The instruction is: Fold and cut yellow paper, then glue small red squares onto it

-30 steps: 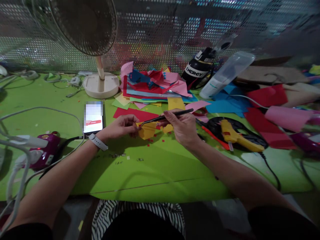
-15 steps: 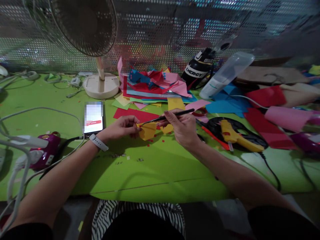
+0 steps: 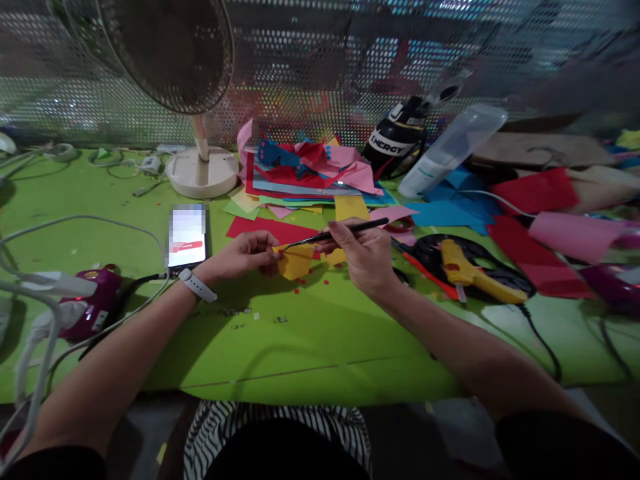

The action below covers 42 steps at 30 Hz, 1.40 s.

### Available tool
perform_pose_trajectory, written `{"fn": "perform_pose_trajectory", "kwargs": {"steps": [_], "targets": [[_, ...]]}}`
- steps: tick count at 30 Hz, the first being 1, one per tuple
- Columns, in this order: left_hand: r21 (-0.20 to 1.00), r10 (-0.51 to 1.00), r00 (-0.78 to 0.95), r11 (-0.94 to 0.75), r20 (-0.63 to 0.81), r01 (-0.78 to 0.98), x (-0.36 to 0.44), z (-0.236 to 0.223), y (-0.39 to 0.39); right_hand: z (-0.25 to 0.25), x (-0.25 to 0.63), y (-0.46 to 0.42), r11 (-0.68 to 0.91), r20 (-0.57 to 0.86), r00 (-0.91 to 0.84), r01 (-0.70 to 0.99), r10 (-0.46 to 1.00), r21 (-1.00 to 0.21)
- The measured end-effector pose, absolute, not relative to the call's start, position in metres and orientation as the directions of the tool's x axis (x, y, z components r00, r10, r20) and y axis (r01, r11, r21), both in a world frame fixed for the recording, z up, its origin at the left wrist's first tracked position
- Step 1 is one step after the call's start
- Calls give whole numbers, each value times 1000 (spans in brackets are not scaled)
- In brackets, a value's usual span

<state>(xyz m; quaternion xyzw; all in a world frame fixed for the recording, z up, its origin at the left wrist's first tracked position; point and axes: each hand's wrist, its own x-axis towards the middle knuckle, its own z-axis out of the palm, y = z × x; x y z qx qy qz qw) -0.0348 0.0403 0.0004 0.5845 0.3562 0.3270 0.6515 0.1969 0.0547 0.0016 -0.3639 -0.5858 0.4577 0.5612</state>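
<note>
My left hand [image 3: 250, 255] pinches the left corner of a yellow piece of paper [image 3: 296, 265] between thumb and finger. In my right hand [image 3: 367, 257] is a pair of slim black tweezers [image 3: 313, 237], held like a pen. Their bent tip meets the paper's upper left, beside a tiny red bit close to my left fingertips. A second yellow paper piece [image 3: 334, 257] shows under my right fingers, partly hidden. Small red paper bits [image 3: 326, 282] lie scattered on the green tabletop [image 3: 310, 333] below.
Behind my hands lies a pile of coloured paper [image 3: 310, 173]. A phone [image 3: 187, 237], a fan [image 3: 203, 170] and a purple power strip [image 3: 95, 300] stand left. To the right are a yellow glue gun [image 3: 475, 277], a black bottle [image 3: 395, 137] and a clear plastic bottle [image 3: 453, 152].
Hardly anything differs. Both hands keep their hold, and the tweezers' tip stays at the yellow paper's upper left with at most a slight shift.
</note>
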Motion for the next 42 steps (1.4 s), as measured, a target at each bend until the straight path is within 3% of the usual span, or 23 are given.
{"fn": "perform_pose_trajectory", "kwargs": {"steps": [30,42], "targets": [[984,833,548,152,-76,-95,-33,-2,39,-2,191,57,178,194,-49,-234,980,-956],[985,830,553,149,-75,-89,-32,-1,39,-3,192,57,174,188,-51,-200,981,-964]]}}
